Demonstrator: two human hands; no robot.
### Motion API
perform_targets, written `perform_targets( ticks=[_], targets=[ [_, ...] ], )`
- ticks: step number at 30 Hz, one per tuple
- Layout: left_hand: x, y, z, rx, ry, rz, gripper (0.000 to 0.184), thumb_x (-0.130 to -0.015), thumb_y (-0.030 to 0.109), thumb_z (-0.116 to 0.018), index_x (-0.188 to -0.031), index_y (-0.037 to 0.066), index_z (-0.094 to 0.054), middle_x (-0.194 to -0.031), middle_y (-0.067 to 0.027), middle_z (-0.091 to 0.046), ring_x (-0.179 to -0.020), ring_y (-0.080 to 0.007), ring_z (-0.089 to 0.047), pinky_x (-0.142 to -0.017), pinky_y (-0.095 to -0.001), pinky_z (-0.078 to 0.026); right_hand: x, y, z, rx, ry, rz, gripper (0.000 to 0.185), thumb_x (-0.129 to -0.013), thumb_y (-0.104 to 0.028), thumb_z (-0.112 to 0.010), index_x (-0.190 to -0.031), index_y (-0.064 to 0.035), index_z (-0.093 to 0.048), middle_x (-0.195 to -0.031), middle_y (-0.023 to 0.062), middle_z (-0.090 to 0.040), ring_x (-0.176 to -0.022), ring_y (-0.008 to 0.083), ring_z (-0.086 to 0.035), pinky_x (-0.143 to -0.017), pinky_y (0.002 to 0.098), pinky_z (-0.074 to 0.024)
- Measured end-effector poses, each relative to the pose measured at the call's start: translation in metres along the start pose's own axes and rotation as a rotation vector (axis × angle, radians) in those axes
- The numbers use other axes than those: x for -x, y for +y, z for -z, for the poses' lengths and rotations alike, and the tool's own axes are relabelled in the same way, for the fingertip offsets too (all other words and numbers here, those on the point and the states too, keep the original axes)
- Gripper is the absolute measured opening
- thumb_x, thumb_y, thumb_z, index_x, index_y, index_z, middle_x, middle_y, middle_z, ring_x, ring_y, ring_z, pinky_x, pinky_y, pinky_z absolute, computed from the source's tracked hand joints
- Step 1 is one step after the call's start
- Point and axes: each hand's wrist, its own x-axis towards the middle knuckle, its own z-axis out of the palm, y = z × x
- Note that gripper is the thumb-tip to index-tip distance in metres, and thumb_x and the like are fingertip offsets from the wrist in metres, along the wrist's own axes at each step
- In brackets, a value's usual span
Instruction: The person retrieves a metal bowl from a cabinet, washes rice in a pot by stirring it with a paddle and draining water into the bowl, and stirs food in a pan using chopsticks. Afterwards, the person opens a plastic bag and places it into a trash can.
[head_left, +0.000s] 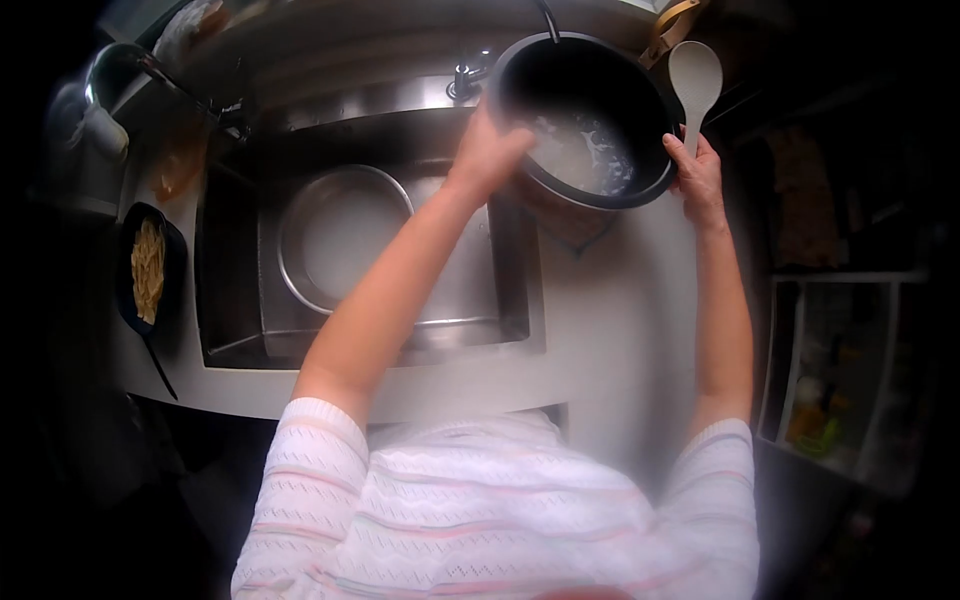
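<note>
A dark rice cooker inner pot [640,105] is held up over the counter, right of the sink, tilted so its inside shows. Cloudy whitish water, perhaps with rice, lies at its bottom. My left hand [490,150] is closed on the pot's left rim, thumb over the edge and slightly blurred. On the opposite side, my right hand [698,175] grips the right rim and also holds a white rice paddle [696,78] by its handle, blade up. The fingers under the pot are hidden.
In the steel sink [470,320] stands a round metal bowl [345,235] with cloudy liquid. A small dark pan [148,265] of pale yellowish strips sits left of the sink. A thin spout [548,18] reaches the pot's far rim. A curved faucet [150,65] rises at the back left.
</note>
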Motion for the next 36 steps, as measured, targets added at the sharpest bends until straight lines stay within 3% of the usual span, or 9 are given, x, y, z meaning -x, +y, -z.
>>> perform_targets(
  ticks=[5,12,16,21,24,25,36],
  targets=[
    [0.003,-0.001,0.017,0.252,-0.045,0.069,0.047,-0.065,-0.001,-0.054,-0.110,0.010,-0.046,-0.074,0.0003,-0.046,-0.055,-0.0080,-0.047,-0.040,-0.0210,-0.036,0.016,-0.012,-0.021,-0.135,0.056,0.069,0.030,-0.085,-0.013,-0.064,-0.111,-0.0001,-0.057,-0.070,-0.0035,-0.057,-0.050,0.0030,-0.048,-0.041,0.0177,-0.0362],
    [0.037,0.000,0.050,0.358,-0.111,0.218,0.048,-0.065,-0.001,-0.056,-0.111,0.007,-0.046,-0.077,-0.0006,-0.049,-0.062,-0.0093,-0.054,-0.048,-0.0229,-0.048,0.067,-0.057,-0.047,-0.107,0.019,0.110,0.029,-0.086,-0.010,-0.063,-0.112,0.0007,-0.057,-0.070,-0.0034,-0.057,-0.050,0.0020,-0.048,-0.042,0.0160,-0.0365],
    [0.071,0.013,0.073,0.513,-0.119,0.314,0.052,-0.067,-0.002,-0.057,-0.116,0.007,-0.045,-0.083,-0.0016,-0.051,-0.064,-0.0083,-0.054,-0.052,-0.0213,-0.046,0.092,-0.097,-0.070,0.058,0.010,0.093,0.030,-0.086,-0.011,-0.064,-0.112,0.0015,-0.057,-0.068,-0.0030,-0.057,-0.048,0.0016,-0.047,-0.040,0.0164,-0.0365],
    [0.117,0.020,0.097,0.712,-0.094,0.335,0.058,-0.067,-0.004,-0.054,-0.124,0.005,-0.042,-0.093,-0.0036,-0.053,-0.078,-0.0101,-0.054,-0.068,-0.0234,-0.047,0.123,-0.140,-0.101,0.152,-0.065,0.069,0.033,-0.086,-0.015,-0.065,-0.112,0.0025,-0.057,-0.067,-0.0003,-0.058,-0.047,0.0029,-0.049,-0.039,0.0160,-0.0395],
    [0.143,0.032,0.114,0.803,-0.054,0.409,0.058,-0.067,-0.004,-0.053,-0.123,0.004,-0.042,-0.094,-0.0038,-0.053,-0.079,-0.0100,-0.054,-0.069,-0.0242,-0.048,0.139,-0.157,-0.121,0.201,-0.101,0.075,0.035,-0.086,-0.017,-0.065,-0.113,0.0038,-0.056,-0.066,-0.0003,-0.058,-0.046,0.0035,-0.050,-0.038,0.0163,-0.0409],
    [0.149,0.032,0.118,0.810,-0.073,0.432,0.057,-0.067,-0.001,-0.053,-0.122,0.006,-0.043,-0.098,-0.0051,-0.049,-0.089,-0.0149,-0.049,-0.074,-0.0287,-0.044,0.141,-0.162,-0.124,0.214,-0.121,0.079,0.036,-0.086,-0.017,-0.066,-0.114,0.0042,-0.056,-0.066,-0.0001,-0.058,-0.046,0.0037,-0.051,-0.038,0.0164,-0.0411],
    [0.178,0.046,0.147,0.768,0.062,0.271,0.063,-0.065,-0.004,-0.053,-0.126,0.003,-0.042,-0.103,-0.0047,-0.052,-0.092,-0.0142,-0.050,-0.079,-0.0264,-0.044,0.157,-0.158,-0.148,0.149,-0.198,0.119,0.036,-0.087,-0.014,-0.064,-0.116,0.0040,-0.054,-0.067,0.0009,-0.059,-0.048,0.0049,-0.054,-0.039,0.0167,-0.0445]
  ],
)
